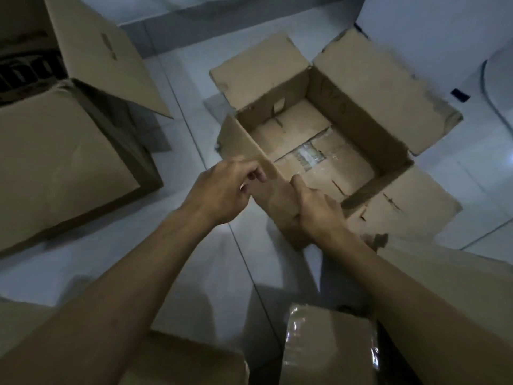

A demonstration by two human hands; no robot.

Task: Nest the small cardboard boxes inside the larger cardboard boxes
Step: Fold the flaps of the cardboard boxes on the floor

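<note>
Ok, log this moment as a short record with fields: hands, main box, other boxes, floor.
left hand: pinching the near flap
right hand: gripping the same flap from the inner side
open box: upright on the floor, flaps spread, nothing nested inside
taped box: near bottom edge, closed
large box: at left, one flap raised
floor: pale tiles
</note>
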